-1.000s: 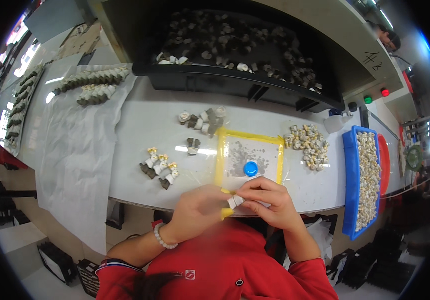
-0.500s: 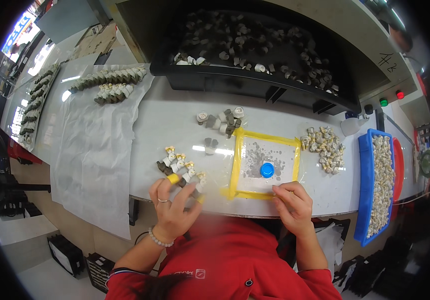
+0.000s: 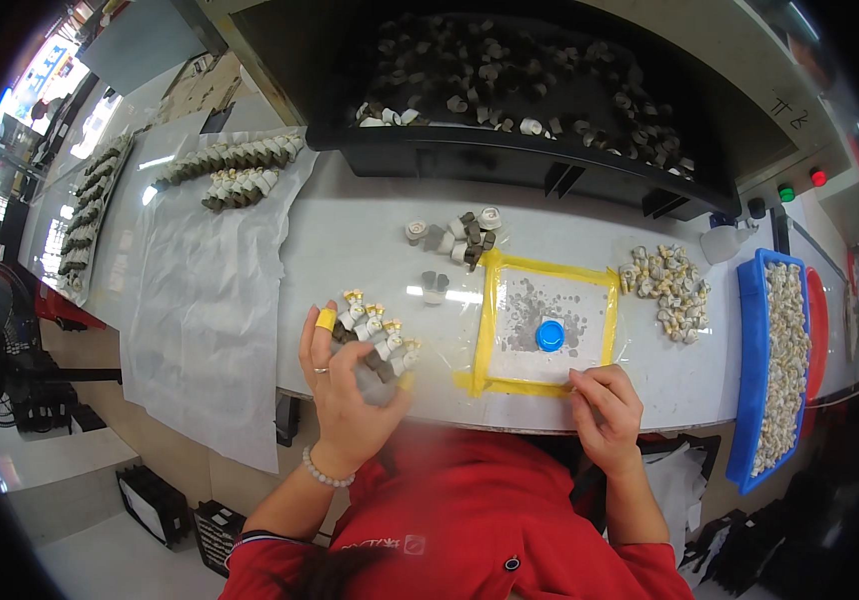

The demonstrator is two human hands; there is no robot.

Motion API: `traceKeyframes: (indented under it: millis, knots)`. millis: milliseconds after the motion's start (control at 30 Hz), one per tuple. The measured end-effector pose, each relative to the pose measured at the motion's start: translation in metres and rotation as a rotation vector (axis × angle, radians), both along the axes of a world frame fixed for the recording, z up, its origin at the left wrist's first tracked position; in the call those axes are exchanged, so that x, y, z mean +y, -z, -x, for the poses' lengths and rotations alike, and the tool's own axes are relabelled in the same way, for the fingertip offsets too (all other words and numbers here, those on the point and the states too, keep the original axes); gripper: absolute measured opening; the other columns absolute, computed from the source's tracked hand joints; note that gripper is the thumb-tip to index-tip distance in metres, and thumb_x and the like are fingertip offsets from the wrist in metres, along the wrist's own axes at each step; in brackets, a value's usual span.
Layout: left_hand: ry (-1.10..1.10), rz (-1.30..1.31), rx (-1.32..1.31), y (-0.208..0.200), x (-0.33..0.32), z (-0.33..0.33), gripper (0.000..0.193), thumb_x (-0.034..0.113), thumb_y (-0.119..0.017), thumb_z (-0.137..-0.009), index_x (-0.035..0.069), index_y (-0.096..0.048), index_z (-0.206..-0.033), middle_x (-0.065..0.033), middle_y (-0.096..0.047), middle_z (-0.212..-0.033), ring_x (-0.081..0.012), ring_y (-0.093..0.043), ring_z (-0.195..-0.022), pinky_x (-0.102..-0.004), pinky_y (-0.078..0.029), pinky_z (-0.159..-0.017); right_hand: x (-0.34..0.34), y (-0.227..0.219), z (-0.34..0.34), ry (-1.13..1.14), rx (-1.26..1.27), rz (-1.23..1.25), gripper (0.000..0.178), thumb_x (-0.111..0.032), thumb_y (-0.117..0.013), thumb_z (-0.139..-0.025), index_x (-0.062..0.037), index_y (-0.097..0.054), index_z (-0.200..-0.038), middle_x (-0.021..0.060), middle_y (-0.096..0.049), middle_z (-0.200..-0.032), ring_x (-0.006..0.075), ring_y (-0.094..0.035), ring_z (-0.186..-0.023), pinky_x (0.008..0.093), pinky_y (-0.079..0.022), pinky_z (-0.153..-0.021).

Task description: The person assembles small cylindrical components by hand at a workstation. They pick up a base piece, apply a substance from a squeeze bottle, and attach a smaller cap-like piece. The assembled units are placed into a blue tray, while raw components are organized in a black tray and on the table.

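My left hand, with yellow tape on its fingertips, is open. Its spread fingers curve around the near side of a short row of small white figurines with grey bases and yellowish tops. Whether the fingertips touch them is unclear. Close to the near right corner of a yellow-taped square, my right hand is closed in a pinch; what lies between its fingers is too small to make out. A round blue cap sits on the square's grey-spotted surface.
Grey-and-white pieces lie beyond the square, below a large black bin. A pile of small cream pieces is to the right, beside a filled blue tray. More figurines stand in rows on white sheeting.
The fingers of my left hand have spread wider around the figurine row. My right hand keeps its pinch near the square's corner. The whole view has shifted slightly.
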State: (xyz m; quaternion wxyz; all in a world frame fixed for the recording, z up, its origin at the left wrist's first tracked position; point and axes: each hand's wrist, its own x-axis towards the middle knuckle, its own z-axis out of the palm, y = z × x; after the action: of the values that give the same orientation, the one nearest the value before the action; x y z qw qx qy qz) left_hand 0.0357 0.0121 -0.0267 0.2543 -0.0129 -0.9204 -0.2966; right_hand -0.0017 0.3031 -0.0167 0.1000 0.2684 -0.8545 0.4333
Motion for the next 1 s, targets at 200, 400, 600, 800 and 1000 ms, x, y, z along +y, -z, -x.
traceKeyframes:
  millis: [200,400,600,800,1000]
  knots:
    - [-0.068,0.009,-0.133,-0.013,-0.002,0.007,0.068,0.023,-0.083,-0.06,0.002,-0.044,-0.112,-0.0283,-0.04,-0.129,-0.0461,-0.034,-0.124,-0.0512,-0.032,-0.098,0.0,0.0,0.0,0.004,-0.009,0.0,0.033,0.009,-0.062,-0.073,0.0009,-0.065,-0.104,0.0129,-0.06,-0.086,0.0239,-0.058,-0.075,0.0301,-0.047,-0.067]
    - [0.0,0.089,-0.145,-0.004,-0.008,0.011,0.063,0.021,-0.082,-0.058,0.003,-0.048,-0.107,-0.0231,-0.046,-0.115,-0.0427,-0.044,-0.108,-0.0504,-0.037,-0.093,-0.003,-0.001,0.001,0.025,-0.002,0.024,0.031,0.009,-0.064,-0.07,0.0015,-0.065,-0.099,0.012,-0.06,-0.083,0.0263,-0.057,-0.071,0.0323,-0.046,-0.062]
    - [0.012,0.037,-0.124,-0.007,-0.006,0.015,0.053,0.006,-0.076,-0.053,0.005,-0.049,-0.099,-0.0217,-0.045,-0.117,-0.0382,-0.045,-0.108,-0.0438,-0.041,-0.09,-0.003,-0.001,0.003,0.03,0.004,0.01,0.03,0.009,-0.064,-0.07,0.0017,-0.065,-0.099,0.0121,-0.06,-0.082,0.0261,-0.057,-0.07,0.0323,-0.046,-0.061]
    - [0.044,0.007,-0.072,-0.007,-0.006,0.018,0.05,0.006,-0.077,-0.052,0.006,-0.052,-0.094,-0.0202,-0.047,-0.112,-0.0364,-0.048,-0.102,-0.0415,-0.044,-0.084,-0.003,-0.001,-0.001,0.038,-0.008,0.005,0.028,0.009,-0.063,-0.072,0.0015,-0.066,-0.1,0.0129,-0.06,-0.082,0.0274,-0.057,-0.07,0.0336,-0.047,-0.062]
    - [0.105,-0.24,-0.136,-0.038,-0.007,-0.011,0.051,0.008,-0.08,-0.052,0.007,-0.053,-0.095,-0.0179,-0.052,-0.11,-0.0321,-0.052,-0.102,-0.0381,-0.044,-0.088,-0.001,0.002,-0.004,0.031,-0.037,0.01,0.029,0.009,-0.062,-0.073,0.0017,-0.065,-0.101,0.0138,-0.06,-0.083,0.0276,-0.058,-0.073,0.0338,-0.047,-0.065]
